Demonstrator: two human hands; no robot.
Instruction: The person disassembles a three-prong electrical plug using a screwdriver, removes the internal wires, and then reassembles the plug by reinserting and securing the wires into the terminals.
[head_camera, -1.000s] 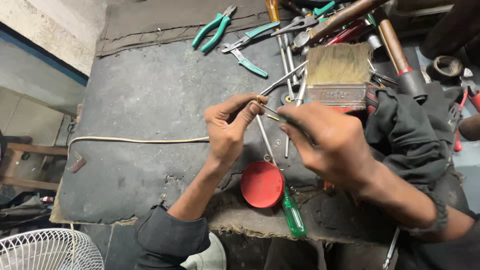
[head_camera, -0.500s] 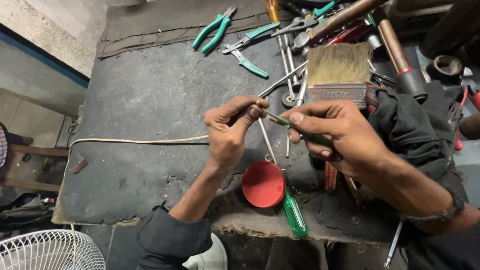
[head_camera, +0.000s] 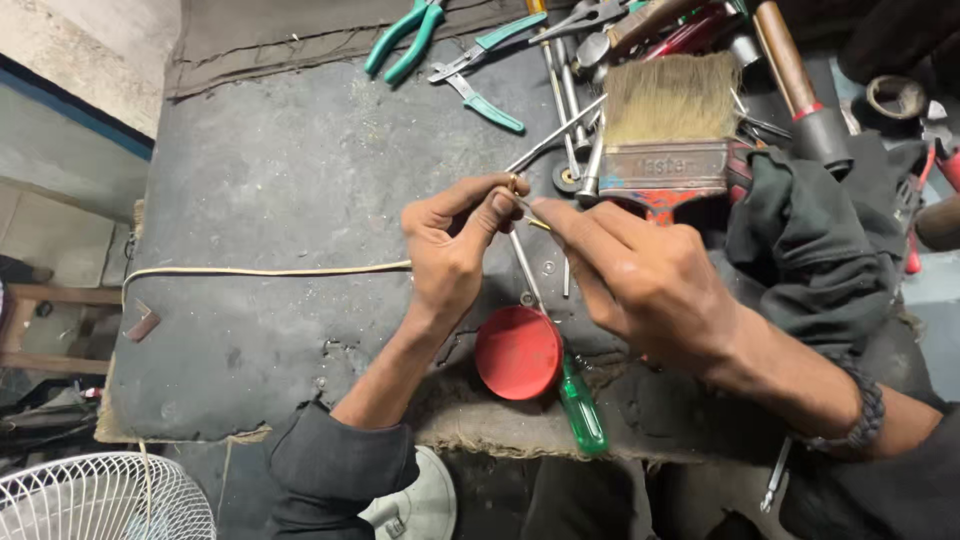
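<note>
i see the right hand (head_camera: 640, 275) has moved in since a second ago, fingertips now pinched at the pale thin cable (head_camera: 260, 270) end gripped in the closed left hand (head_camera: 455, 245), work closing up.

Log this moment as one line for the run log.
left hand: pinches cable end | right hand: fingertips meet it | near: red lid, green screwdriver, paintbrush
</note>
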